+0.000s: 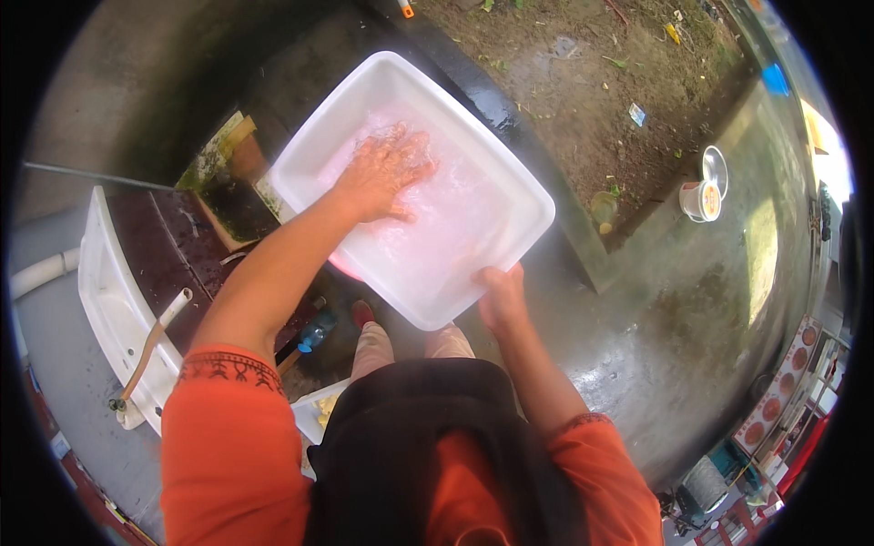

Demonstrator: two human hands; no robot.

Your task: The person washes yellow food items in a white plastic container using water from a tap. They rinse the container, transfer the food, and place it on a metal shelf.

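Note:
A white rectangular plastic basin (526, 194) is in front of me, tilted diagonally in the view. Pinkish, moving water (437, 225) covers its bottom. My left hand (389, 170) reaches into the basin with fingers spread, in or at the water, and holds nothing that I can see. At the basin's near right corner, my right hand (502, 293) grips the rim, its thumb on the rim's upper side. A bit of a pink-red object (346, 266) shows under the basin's left edge; the rest of it is hidden.
To my left stands a white ceramic sink (113, 300) with a hose-fitted tap pipe (153, 341). A plastic bottle (317, 331) lies near my feet. A concrete curb (580, 259) borders the soil patch (546, 82). A white bucket (700, 201) is at the right on wet concrete.

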